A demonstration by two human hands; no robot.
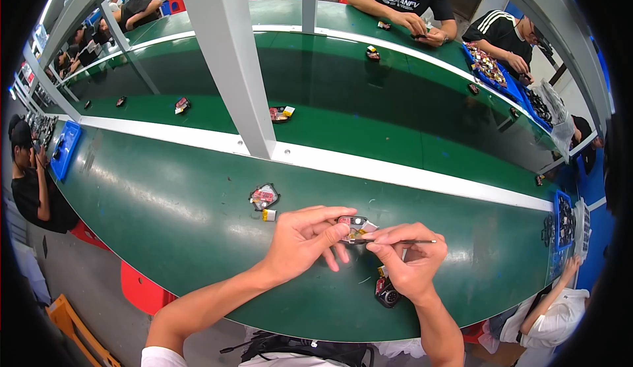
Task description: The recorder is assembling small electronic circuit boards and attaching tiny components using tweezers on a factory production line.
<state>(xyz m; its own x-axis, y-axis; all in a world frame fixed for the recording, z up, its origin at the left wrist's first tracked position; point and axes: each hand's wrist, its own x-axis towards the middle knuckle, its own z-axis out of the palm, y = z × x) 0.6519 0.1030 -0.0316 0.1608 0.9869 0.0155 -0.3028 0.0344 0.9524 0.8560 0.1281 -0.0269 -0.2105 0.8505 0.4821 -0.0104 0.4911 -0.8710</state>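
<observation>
My left hand (pixel 308 240) grips a small black device housing (pixel 354 221) by its left side, its inside facing up. A red circuit board, thin wires and a silvery battery show in it. Between the fingertips of my right hand (pixel 412 258) is a slim dark stick-like tool (pixel 422 241). It lies almost level, its working end at the housing's near edge; my fingers partly cover it. Beneath my right wrist, another black housing (pixel 388 293) with a round part rests on the table. Farther left lies an open housing (pixel 264 197) with a red board, a battery (pixel 269 215) beside it.
A white rail (pixel 395 173) and a grey post (pixel 227 57) stand beyond the green table (pixel 184 235). Behind them, a green conveyor belt (pixel 343 123) carries several devices. Blue trays (pixel 564 218) stand at the right and left ends. Other people sit around the line.
</observation>
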